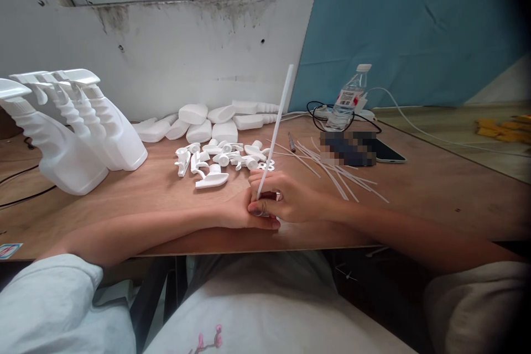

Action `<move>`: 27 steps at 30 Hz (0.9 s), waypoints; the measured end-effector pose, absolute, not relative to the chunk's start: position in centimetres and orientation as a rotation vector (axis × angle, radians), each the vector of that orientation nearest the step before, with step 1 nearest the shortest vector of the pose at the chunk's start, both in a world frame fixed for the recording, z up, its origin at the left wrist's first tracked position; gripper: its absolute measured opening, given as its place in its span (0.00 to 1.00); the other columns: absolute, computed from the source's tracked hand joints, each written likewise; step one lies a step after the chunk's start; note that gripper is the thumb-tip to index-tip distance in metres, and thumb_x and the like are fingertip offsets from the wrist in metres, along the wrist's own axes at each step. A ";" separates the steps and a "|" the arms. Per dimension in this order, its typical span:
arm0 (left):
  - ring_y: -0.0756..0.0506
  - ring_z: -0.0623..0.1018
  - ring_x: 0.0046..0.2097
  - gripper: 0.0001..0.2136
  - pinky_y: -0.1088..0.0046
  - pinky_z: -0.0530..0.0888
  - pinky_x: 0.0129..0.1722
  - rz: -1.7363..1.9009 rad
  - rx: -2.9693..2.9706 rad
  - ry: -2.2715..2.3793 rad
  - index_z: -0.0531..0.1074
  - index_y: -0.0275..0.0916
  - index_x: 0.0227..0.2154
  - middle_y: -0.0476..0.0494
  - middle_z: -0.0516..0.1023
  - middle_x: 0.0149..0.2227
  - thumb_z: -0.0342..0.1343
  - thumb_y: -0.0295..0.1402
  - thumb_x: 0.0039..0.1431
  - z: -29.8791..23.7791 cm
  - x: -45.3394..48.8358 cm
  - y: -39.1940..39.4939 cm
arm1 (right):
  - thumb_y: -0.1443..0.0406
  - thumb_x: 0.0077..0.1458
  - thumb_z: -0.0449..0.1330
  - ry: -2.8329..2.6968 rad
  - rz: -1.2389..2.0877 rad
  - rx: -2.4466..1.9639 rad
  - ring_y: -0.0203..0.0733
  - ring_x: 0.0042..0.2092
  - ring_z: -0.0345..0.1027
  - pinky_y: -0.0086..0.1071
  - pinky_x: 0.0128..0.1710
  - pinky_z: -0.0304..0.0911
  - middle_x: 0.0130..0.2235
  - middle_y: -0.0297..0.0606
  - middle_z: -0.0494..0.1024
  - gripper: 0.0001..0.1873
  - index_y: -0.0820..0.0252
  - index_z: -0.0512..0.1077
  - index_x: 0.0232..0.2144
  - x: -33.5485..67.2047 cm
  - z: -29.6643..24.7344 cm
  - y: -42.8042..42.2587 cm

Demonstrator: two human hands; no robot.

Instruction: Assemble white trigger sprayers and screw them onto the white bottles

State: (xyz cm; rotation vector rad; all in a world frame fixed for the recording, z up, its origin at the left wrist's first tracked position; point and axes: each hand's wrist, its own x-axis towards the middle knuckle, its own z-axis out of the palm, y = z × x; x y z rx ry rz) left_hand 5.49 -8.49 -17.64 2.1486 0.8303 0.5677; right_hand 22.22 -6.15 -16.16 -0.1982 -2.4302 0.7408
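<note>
My two hands meet at the front edge of the wooden table [415, 188]. My right hand [290, 196] is closed round the lower end of a long white plastic tube [276, 121], which stands up and leans to the right. My left hand [238, 214] lies under and against the right one, fingers closed on a small part I cannot make out at the tube's base. Just beyond them lies a heap of white spray-trigger heads [219, 160]. More thin white tubes [336, 168] lie spread to the right of my hands.
Assembled white spray bottles [78, 121] stand in a row at the left. Empty white bottles [207, 121] lie against the back wall. A water bottle [346, 99], black and white cables, a phone [388, 152] and a screwdriver [292, 144] sit at the right rear.
</note>
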 end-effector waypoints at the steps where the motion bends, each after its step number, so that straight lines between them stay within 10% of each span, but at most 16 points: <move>1: 0.40 0.76 0.49 0.17 0.64 0.76 0.50 0.561 2.145 0.841 0.71 0.38 0.38 0.44 0.76 0.43 0.65 0.42 0.48 -17.8 5.4 -8.5 | 0.72 0.57 0.61 -2.446 0.749 -0.226 0.35 0.32 0.62 0.30 0.36 0.58 0.28 0.34 0.71 0.09 0.62 0.72 0.25 22.2 -16.0 -6.3; 12: 0.43 0.77 0.46 0.09 0.67 0.76 0.49 0.411 2.053 0.662 0.73 0.37 0.34 0.46 0.77 0.39 0.64 0.36 0.54 -17.7 5.2 -8.1 | 0.65 0.62 0.60 -2.460 0.655 -0.210 0.33 0.31 0.62 0.27 0.32 0.58 0.27 0.35 0.70 0.11 0.65 0.74 0.28 22.8 -16.2 -5.7; 22: 0.34 0.68 0.60 0.31 0.55 0.66 0.61 0.558 2.218 0.575 0.68 0.39 0.53 0.38 0.69 0.57 0.69 0.45 0.48 -18.3 4.4 -7.5 | 0.62 0.63 0.60 -2.380 0.741 -0.121 0.34 0.34 0.67 0.28 0.34 0.63 0.33 0.40 0.75 0.10 0.65 0.75 0.34 23.7 -16.1 -5.0; 27: 0.37 0.71 0.56 0.25 0.56 0.69 0.58 0.566 2.219 0.621 0.70 0.40 0.49 0.41 0.72 0.51 0.67 0.43 0.51 -18.7 4.5 -7.6 | 0.61 0.63 0.60 -2.379 0.755 -0.165 0.34 0.34 0.66 0.28 0.35 0.62 0.32 0.38 0.75 0.11 0.64 0.73 0.33 23.5 -16.4 -5.4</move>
